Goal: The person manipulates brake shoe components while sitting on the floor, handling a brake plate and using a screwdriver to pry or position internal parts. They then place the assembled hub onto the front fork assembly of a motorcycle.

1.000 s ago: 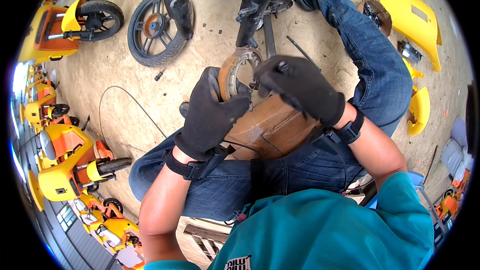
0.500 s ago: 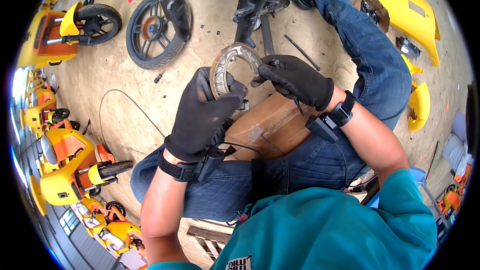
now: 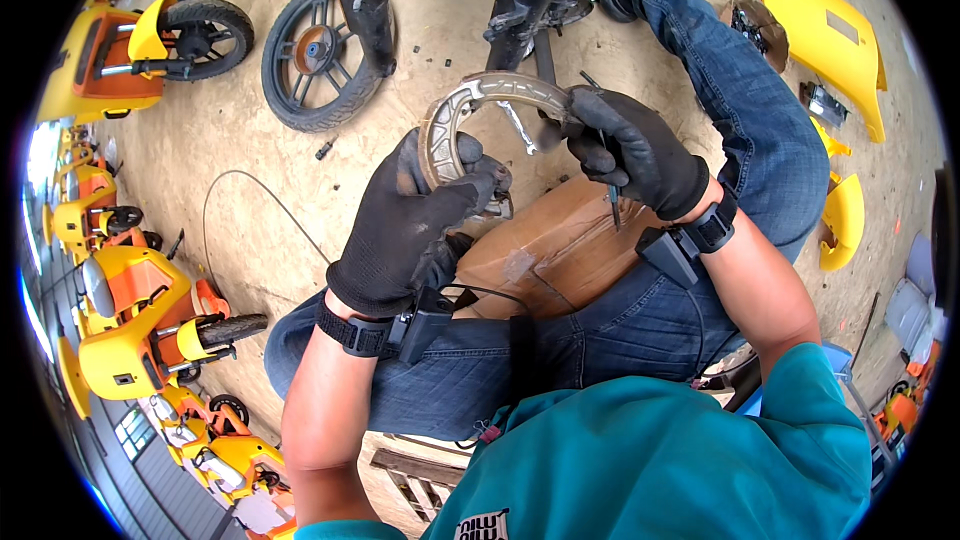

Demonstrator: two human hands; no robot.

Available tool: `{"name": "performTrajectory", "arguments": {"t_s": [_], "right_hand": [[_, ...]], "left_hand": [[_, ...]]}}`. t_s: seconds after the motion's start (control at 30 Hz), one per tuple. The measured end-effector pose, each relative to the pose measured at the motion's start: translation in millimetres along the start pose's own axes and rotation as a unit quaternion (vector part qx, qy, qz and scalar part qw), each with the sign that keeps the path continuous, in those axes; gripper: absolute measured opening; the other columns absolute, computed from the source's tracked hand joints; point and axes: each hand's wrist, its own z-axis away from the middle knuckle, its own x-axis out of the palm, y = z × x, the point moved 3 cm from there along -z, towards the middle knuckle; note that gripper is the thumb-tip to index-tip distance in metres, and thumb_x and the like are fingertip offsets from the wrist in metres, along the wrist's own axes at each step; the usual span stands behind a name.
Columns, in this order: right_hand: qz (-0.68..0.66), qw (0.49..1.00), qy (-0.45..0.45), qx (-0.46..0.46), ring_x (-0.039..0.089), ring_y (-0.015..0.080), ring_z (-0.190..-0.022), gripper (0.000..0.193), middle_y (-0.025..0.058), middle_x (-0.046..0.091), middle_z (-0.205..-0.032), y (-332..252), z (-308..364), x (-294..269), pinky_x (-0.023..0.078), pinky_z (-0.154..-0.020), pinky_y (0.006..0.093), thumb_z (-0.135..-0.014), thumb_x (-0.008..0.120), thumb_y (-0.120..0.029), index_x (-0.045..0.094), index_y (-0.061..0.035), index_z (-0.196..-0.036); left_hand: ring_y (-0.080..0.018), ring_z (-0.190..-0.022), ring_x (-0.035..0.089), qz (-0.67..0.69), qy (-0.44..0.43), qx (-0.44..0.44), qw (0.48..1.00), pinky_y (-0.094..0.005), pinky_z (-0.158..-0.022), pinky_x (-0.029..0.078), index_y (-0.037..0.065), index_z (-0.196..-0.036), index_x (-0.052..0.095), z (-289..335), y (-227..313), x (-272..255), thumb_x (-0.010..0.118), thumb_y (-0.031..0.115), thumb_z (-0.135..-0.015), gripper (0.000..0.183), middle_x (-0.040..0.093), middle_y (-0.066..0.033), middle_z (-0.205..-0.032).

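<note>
A curved metal brake shoe (image 3: 515,87) with a ribbed inner face is raised between my two gloved hands, over a brown cardboard box. My left hand (image 3: 415,215) is closed around its left, lower part. At the other end my right hand (image 3: 635,150) pinches the shoe's tip with bent fingers. A slim dark rod (image 3: 614,208) pokes out below the right hand; its kind is unclear. Through the shoe's arc shows a silver wrench (image 3: 520,132). Both gloves are black, and the fingers hide the shoe's ends.
The cardboard box (image 3: 550,240) lies at my legs. Ahead are a loose spoked wheel (image 3: 315,50) and dark fork legs (image 3: 530,0). A yellow body panel (image 3: 825,35) lies at the far right, near a bag of small parts (image 3: 755,35). Yellow scooters (image 3: 135,320) line the left.
My right hand has moved right and slightly up with the shoe's end, and the shoe's arc now shows wider. The left hand stays nearly in place. The wrench has come into sight.
</note>
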Motion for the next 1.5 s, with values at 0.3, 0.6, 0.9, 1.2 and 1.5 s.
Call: {"name": "performTrajectory", "arguments": {"t_s": [0.3, 0.6, 0.9, 1.2, 1.5], "right_hand": [[-0.108, 0.994, -0.015, 0.016, 0.041, 0.0031, -0.052, 0.030, -0.0035, 0.049, -0.068, 0.0, 3.9, -0.7, 0.031, -0.045, 0.0174, -0.097, 0.062, -0.023, 0.059, -0.0007, -0.117], [-0.032, 0.999, 0.006, 0.018, 0.039, 0.0007, -0.045, 0.043, -0.0023, 0.050, -0.064, -14.3, 8.0, 8.2, 0.028, -0.041, 0.0147, -0.097, 0.060, -0.027, 0.053, 0.0015, -0.129], [-0.027, 0.997, -0.034, 0.056, 0.047, 0.0011, -0.056, 0.034, -0.0030, 0.056, -0.072, -11.7, 10.0, 7.2, 0.035, -0.045, 0.0166, -0.093, 0.070, -0.034, 0.063, -0.0046, -0.108], [0.016, 0.998, -0.023, 0.064, 0.044, 0.0012, -0.048, 0.032, -0.0034, 0.054, -0.064, -9.1, 8.8, 9.4, 0.033, -0.042, 0.0163, -0.092, 0.069, -0.038, 0.066, -0.0074, -0.101], [0.038, 0.998, -0.009, 0.051, 0.043, 0.0014, -0.045, 0.030, -0.0024, 0.055, -0.063, -7.5, 7.9, 9.7, 0.032, -0.038, 0.0171, -0.092, 0.070, -0.036, 0.066, -0.0062, -0.096]], "left_hand": [[-0.0264, -0.104, 0.065, 0.033, -0.028, -0.007, 0.999, -0.0402, -0.091, 0.052, -0.003, -0.125, 0.052, 0.8, -0.6, -0.2, 0.053, -0.001, -0.083, 0.042, 0.065, -0.0191, -0.114], [-0.0271, -0.107, 0.064, 0.006, -0.011, -0.016, 1.000, -0.0378, -0.096, 0.049, -0.005, -0.126, 0.053, -0.4, 1.3, 2.5, 0.053, -0.001, -0.079, 0.047, 0.066, -0.0193, -0.114], [-0.0218, -0.101, 0.067, 0.032, -0.017, -0.018, 0.999, -0.0333, -0.090, 0.053, -0.003, -0.122, 0.054, -1.6, -0.1, 1.6, 0.061, -0.002, -0.083, 0.039, 0.067, -0.0160, -0.110], [-0.0226, -0.099, 0.067, -0.045, 0.006, -0.008, 0.999, -0.0339, -0.089, 0.053, -0.003, -0.120, 0.057, -2.0, -0.2, 7.4, 0.058, -0.004, -0.083, 0.037, 0.068, -0.0152, -0.108], [-0.0198, -0.097, 0.068, -0.075, 0.002, -0.001, 0.997, -0.0322, -0.088, 0.053, -0.003, -0.121, 0.057, -3.1, 0.8, 7.3, 0.059, -0.005, -0.083, 0.038, 0.069, -0.0136, -0.108]]}}
